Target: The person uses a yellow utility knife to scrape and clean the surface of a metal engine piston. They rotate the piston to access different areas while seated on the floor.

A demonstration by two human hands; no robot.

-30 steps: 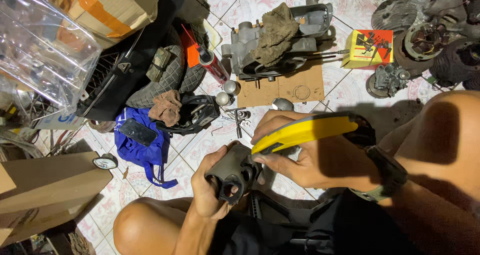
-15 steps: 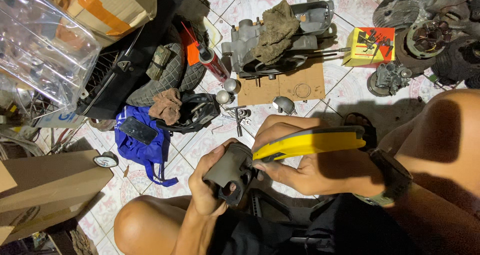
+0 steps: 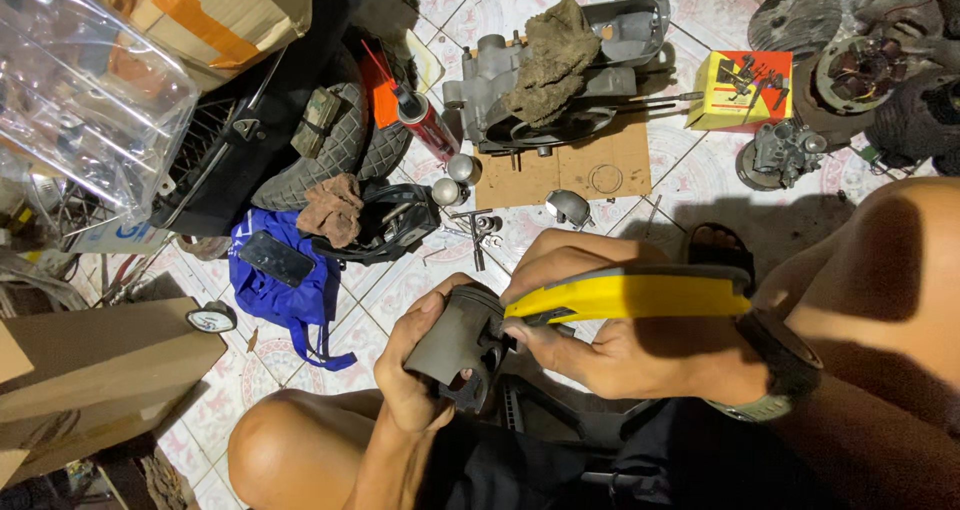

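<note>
My left hand [image 3: 415, 370] grips a dark grey piston [image 3: 458, 342] just above my lap, thumb over its top edge. My right hand [image 3: 590, 345] holds a yellow-handled utility knife [image 3: 630, 292] whose front end rests against the upper right side of the piston. The blade tip is hidden between my fingers and the piston. A watch sits on my right wrist [image 3: 775, 370]. My bare left knee [image 3: 290, 450] is below the hands, my right knee at the right edge.
On the tiled floor ahead lie an engine case [image 3: 610, 60] with a rag, a cardboard sheet [image 3: 560, 165], a red spray can [image 3: 425, 125], a yellow-red box [image 3: 740, 90], a blue bag [image 3: 285, 285], a tyre [image 3: 345, 150], cardboard boxes at left, engine parts at top right.
The knife has swung from pointing up-right to nearly level, and both hands with the piston have shifted slightly right and down.
</note>
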